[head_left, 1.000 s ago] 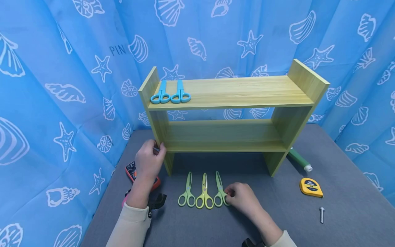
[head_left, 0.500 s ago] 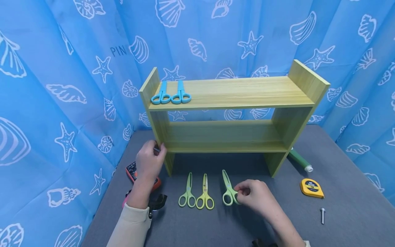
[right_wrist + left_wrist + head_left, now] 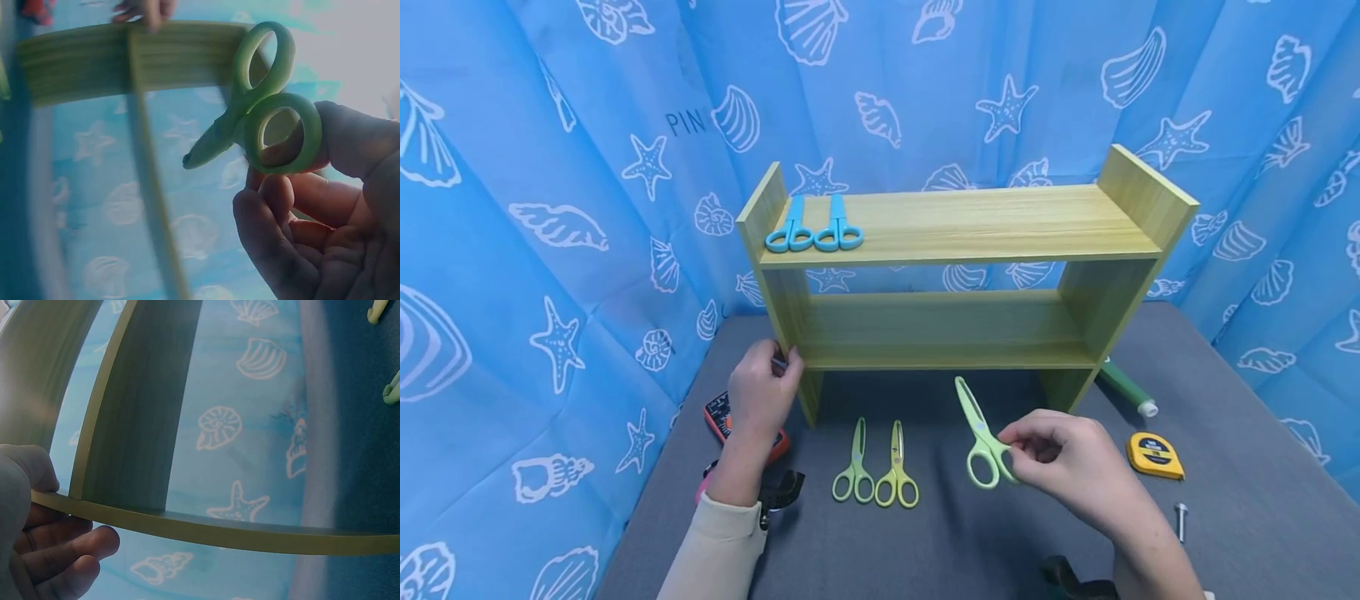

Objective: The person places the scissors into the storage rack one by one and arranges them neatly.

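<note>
My right hand (image 3: 1071, 454) pinches a handle loop of light green scissors (image 3: 982, 437), held above the table with the blades up and to the left. In the right wrist view, the thumb and fingers close on one loop of these scissors (image 3: 281, 134). My left hand (image 3: 763, 387) grips the left side panel of the wooden shelf (image 3: 955, 358); the left wrist view has the thumb and fingers on either side of the panel's edge (image 3: 206, 532). Green scissors (image 3: 853, 467) and yellow-green scissors (image 3: 897, 471) lie side by side on the table. Two blue scissors (image 3: 792, 229) rest on the top board.
A red and black multimeter (image 3: 718, 417) lies beside my left forearm, partly covered. At the right are a yellow tape measure (image 3: 1155, 456), a bolt (image 3: 1181, 521) and a green tube (image 3: 1126, 387) with a white cap. A blue curtain (image 3: 925, 100) hangs behind the shelf.
My right hand has lifted the rightmost green scissors off the table and carried them up and to the right. The left hand keeps its place on the shelf.
</note>
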Available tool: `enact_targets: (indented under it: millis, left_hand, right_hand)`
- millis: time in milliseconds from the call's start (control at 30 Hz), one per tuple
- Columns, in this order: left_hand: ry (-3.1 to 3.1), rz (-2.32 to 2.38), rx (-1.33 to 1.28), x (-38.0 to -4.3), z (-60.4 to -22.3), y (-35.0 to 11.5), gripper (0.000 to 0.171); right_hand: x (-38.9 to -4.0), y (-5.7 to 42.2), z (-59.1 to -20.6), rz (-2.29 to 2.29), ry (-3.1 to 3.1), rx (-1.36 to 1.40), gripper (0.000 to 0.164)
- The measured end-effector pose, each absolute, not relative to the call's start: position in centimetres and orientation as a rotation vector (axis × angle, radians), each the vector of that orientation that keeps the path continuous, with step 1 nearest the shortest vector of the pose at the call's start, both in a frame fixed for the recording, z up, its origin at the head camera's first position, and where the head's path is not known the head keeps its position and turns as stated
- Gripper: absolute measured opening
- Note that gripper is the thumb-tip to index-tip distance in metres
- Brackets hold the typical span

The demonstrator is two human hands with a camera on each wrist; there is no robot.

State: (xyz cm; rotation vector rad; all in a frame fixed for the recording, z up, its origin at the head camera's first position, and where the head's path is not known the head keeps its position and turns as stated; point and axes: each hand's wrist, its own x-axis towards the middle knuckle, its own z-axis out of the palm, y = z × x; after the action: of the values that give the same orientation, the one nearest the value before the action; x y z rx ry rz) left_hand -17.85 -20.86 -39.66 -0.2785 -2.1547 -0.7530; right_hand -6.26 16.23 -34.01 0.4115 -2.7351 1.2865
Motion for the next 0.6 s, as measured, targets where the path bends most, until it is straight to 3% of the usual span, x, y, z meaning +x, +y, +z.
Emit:
enact_targets:
  millis: [600]
  left_hand:
    - [-2.13,-0.739,-0.289,-18.0,-39.8,-21.0,0.015]
  right_hand:
    - [-6.2,17.7,-25.6,1.307,-2.347,0.741,0.032]
